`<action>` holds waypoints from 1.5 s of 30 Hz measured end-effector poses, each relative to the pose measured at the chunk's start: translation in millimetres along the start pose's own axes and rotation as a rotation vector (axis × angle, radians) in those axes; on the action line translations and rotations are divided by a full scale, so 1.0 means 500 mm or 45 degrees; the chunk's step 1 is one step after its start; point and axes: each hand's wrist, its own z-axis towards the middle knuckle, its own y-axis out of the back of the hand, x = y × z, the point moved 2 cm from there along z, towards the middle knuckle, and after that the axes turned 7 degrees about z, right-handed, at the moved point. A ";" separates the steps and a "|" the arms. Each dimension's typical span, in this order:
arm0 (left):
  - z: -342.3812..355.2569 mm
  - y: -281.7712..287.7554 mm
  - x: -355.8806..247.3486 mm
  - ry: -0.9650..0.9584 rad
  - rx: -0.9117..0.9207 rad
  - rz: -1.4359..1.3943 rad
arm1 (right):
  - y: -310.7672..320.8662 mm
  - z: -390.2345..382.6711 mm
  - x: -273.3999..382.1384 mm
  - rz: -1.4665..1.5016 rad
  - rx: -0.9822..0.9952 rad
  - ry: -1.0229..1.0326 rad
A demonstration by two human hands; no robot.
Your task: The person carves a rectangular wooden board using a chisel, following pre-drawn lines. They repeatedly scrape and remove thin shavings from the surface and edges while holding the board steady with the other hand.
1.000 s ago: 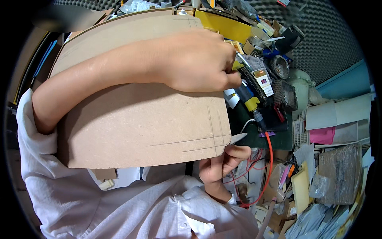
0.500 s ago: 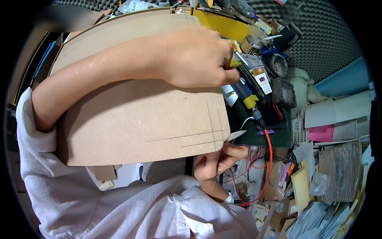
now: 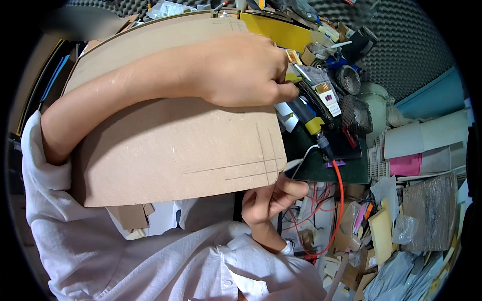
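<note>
A flat tan fibreboard panel point(image 3: 175, 135) with pencil lines crossing near its corners stands in front of my torso, slightly tilted. My left forearm lies across it, and my left hand point(image 3: 246, 70) is closed at its right edge; the fingertips are hidden. Beneath the panel's near right corner, my right hand point(image 3: 268, 198) is closed with thumb and fingers pinched together. A pale pointed blade point(image 3: 293, 164) sticks out between that hand and the corner; its handle cannot be seen. Just beyond my left hand lies a dark tool with yellow bands point(image 3: 306, 115).
A red cable point(image 3: 341, 200) runs from the tool down to the right. The dark green work surface point(image 3: 346, 173) carries a small white packet point(image 3: 327, 100) and metal blocks. Plastic-wrapped sheets point(image 3: 427, 210) and scraps crowd the right side. Grey foam point(image 3: 401, 45) covers the back wall.
The panel and both hands have shifted slightly left and up in view. Less of the pale blade shows past the corner. My left hand keeps its closed shape.
</note>
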 end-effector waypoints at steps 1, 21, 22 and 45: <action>0.000 0.001 0.001 0.012 0.015 -0.009 | -0.002 -0.001 0.000 0.053 -0.026 0.031; -0.001 -0.003 0.002 -0.110 -0.036 0.042 | 0.001 0.002 0.010 -0.139 0.120 0.028; -0.002 -0.003 0.003 -0.089 -0.060 0.025 | -0.003 -0.002 0.012 -0.092 0.091 0.010; -0.003 0.003 -0.003 0.024 0.013 0.031 | -0.006 0.010 0.013 -0.086 0.098 0.088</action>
